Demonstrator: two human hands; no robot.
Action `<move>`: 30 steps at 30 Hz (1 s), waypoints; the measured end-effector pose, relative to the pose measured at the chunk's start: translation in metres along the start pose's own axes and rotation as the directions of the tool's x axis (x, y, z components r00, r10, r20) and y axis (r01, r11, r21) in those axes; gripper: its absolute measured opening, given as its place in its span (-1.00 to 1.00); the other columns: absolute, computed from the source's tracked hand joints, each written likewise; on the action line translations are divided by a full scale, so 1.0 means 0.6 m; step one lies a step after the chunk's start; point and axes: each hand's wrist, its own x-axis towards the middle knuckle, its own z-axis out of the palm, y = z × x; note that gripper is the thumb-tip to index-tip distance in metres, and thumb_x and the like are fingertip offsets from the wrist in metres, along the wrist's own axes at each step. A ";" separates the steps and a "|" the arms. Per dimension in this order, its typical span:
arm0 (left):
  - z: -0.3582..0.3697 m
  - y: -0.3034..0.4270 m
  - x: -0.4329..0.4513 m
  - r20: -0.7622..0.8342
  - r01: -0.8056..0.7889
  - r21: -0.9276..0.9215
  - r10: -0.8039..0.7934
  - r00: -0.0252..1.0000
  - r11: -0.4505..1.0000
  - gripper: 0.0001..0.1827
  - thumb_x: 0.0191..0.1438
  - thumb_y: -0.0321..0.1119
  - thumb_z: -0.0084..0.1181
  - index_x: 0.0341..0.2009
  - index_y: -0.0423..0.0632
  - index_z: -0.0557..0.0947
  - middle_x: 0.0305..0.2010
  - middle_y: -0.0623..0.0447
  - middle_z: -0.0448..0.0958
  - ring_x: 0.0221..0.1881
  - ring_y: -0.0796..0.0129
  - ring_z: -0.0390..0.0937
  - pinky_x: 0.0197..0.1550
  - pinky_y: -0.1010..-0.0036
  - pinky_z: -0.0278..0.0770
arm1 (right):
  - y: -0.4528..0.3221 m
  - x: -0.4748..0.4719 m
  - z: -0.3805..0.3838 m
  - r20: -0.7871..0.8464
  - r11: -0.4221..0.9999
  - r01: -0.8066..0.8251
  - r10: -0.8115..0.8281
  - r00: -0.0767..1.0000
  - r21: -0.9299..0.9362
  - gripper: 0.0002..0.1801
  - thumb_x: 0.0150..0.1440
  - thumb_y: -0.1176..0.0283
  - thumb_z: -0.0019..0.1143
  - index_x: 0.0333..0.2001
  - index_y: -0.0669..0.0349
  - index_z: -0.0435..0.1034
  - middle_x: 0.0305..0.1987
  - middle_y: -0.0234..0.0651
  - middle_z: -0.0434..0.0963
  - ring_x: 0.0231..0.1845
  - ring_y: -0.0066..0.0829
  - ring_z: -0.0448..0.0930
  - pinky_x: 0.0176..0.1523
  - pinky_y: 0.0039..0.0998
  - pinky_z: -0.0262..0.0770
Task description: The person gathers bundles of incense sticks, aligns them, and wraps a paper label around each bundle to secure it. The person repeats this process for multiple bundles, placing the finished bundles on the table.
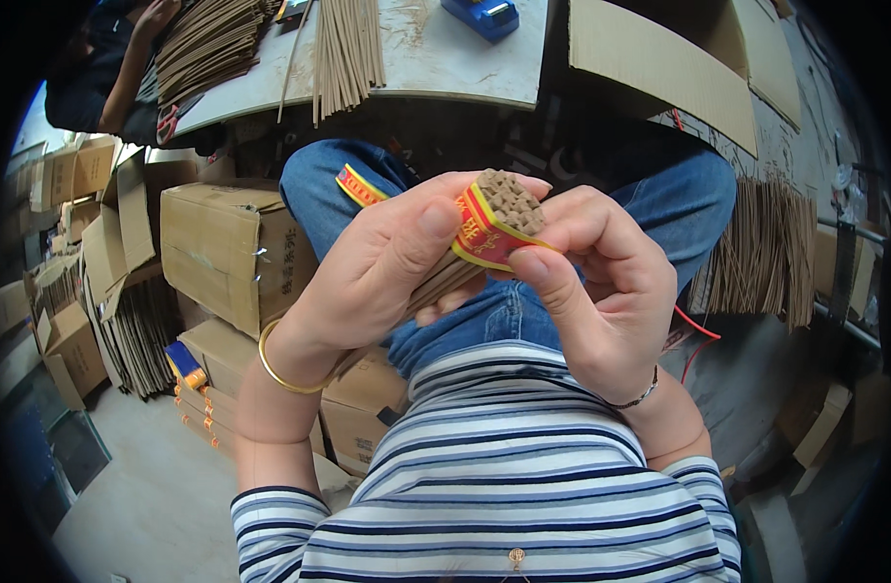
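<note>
My left hand (387, 255) grips a bundle of brown incense sticks (511, 202), whose packed square-looking ends face up towards me. A red and yellow printed paper band (482, 232) lies around the bundle near these ends. Its one end is pinched between the thumb and forefinger of my right hand (591, 270). Past my left hand, a strip of like red and yellow paper (359, 186) sticks out over my knee. The lower part of the bundle runs down behind my left wrist and is partly hidden.
A table (431, 73) ahead bears loose incense sticks (346, 55) and a blue tape dispenser (482, 16). Another person (117, 80) is at its left, by red-handled scissors (167, 122). Cardboard boxes (212, 251) stand at left, an open carton (657, 69) ahead right. More sticks (762, 251) lie at right.
</note>
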 end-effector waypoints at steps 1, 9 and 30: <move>0.005 0.003 -0.001 -0.008 0.020 -0.028 -0.020 1.000 0.999 -0.37 0.36 0.07 -0.31 0.23 -0.25 0.34 -0.28 0.12 0.50 -0.60 0.66 0.22 -0.60 0.76 0.16 | 0.001 0.001 -0.001 0.006 1.000 0.016 -0.016 1.000 -0.017 -0.86 0.07 0.50 0.30 -0.39 0.33 0.47 -0.41 -0.30 0.54 -0.44 -0.58 0.56 -0.38 -0.63 0.46; 0.010 0.002 -0.005 0.019 0.078 -0.124 -0.076 0.997 0.989 -0.30 0.35 0.11 -0.32 0.30 -0.25 0.25 -0.23 0.09 0.50 -0.58 0.64 0.23 -0.60 0.76 0.18 | -0.022 0.003 -0.011 0.146 0.986 -0.113 0.131 0.981 -0.122 -0.84 0.14 0.51 0.23 -0.35 0.32 0.36 -0.31 -0.32 0.48 -0.26 -0.63 0.49 -0.15 -0.63 0.44; -0.014 -0.061 0.026 0.282 0.300 -0.502 -0.174 0.944 0.812 -0.23 0.32 0.24 -0.59 0.45 0.03 -0.14 -0.54 0.04 0.34 -0.68 0.55 0.23 -0.66 0.69 0.31 | 0.030 0.012 -0.020 0.186 0.901 -0.302 0.253 0.949 0.311 -0.46 0.13 0.23 0.26 0.06 0.37 0.34 -0.04 -0.24 0.53 -0.03 -0.52 0.55 0.08 -0.51 0.49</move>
